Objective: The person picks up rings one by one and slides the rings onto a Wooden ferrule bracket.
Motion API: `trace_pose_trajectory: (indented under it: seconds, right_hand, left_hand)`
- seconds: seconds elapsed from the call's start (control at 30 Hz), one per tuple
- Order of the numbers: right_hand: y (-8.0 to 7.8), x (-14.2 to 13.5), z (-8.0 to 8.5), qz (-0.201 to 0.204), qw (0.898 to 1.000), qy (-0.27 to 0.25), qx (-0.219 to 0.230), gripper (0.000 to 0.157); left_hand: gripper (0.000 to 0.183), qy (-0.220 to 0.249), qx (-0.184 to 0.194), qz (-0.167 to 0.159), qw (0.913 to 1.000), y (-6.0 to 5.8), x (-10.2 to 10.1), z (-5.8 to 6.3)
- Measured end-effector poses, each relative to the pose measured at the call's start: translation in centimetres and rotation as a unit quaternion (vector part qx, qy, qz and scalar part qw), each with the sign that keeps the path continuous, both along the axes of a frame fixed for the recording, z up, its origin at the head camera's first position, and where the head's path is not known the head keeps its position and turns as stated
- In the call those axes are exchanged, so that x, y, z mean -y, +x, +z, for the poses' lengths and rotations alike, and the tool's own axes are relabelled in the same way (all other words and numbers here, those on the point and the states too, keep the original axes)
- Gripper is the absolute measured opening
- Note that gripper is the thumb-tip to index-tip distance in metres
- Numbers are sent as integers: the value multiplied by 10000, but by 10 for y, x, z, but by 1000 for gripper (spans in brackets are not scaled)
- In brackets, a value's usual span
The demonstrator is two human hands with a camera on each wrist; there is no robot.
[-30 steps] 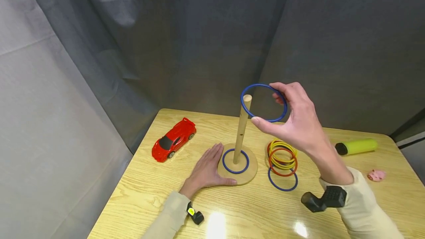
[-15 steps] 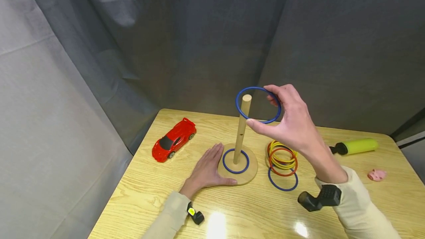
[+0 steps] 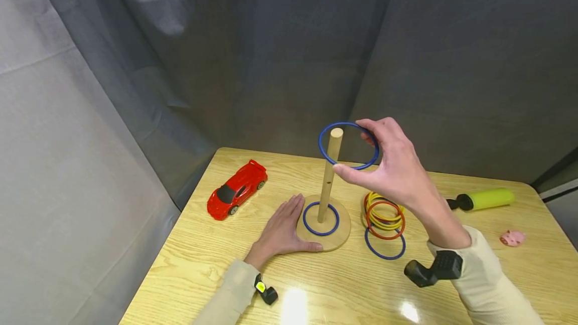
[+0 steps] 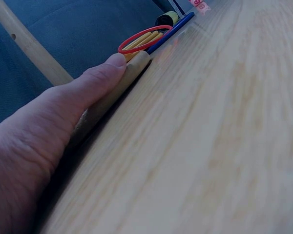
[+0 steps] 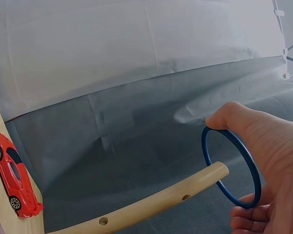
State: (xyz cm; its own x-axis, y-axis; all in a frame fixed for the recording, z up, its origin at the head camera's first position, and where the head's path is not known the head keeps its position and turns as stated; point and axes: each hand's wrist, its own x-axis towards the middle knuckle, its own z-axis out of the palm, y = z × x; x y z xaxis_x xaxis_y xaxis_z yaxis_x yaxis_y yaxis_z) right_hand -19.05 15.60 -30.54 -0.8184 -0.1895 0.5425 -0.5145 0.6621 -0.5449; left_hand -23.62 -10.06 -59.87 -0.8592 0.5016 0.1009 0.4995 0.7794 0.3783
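Note:
Between the thumb and fingers of my right hand (image 3: 399, 164), a thin blue ring (image 3: 319, 139) is pinched by its right side. The top of an upright wooden post (image 3: 328, 184) shows inside this ring's outline in the head and right wrist views. Whether it passes through the ring I cannot tell. Around the post's foot, another blue ring (image 3: 306, 223) lies on the round wooden base (image 3: 340, 239). My left hand (image 3: 280, 232) rests against the base's left side, fingers straight, its thumb along the front edge, as the left wrist view also shows.
Right of the base lies a pile of yellow, red and blue rings (image 3: 385, 214). A red toy car (image 3: 237, 189) sits to the left. Farther right are a yellow-green cylinder with a black end (image 3: 489, 198) and a pink pig toy (image 3: 512, 237). Grey curtains (image 3: 280, 54) hang behind the table.
My right hand has carried the blue ring left and slightly down, bringing the post's top farther inside its outline. My left hand has stayed in place at the base.

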Motion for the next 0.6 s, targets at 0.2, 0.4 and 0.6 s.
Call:
trace_pose_trajectory:
  seconds: [0.2,0.4,0.6]
  right_hand:
    - [0,1,-3,-24,9999,42,162,74]
    - [0,2,-14,-18,9994,50,345,77]
    - [1,4,-33,39,9989,24,467,80]
  left_hand:
    - [143,-59,6,50,10000,-1,0,0]
    - [143,-64,-11,31,10000,-1,-1,0]
    - [143,-15,-108,18,9999,0,1,-2]
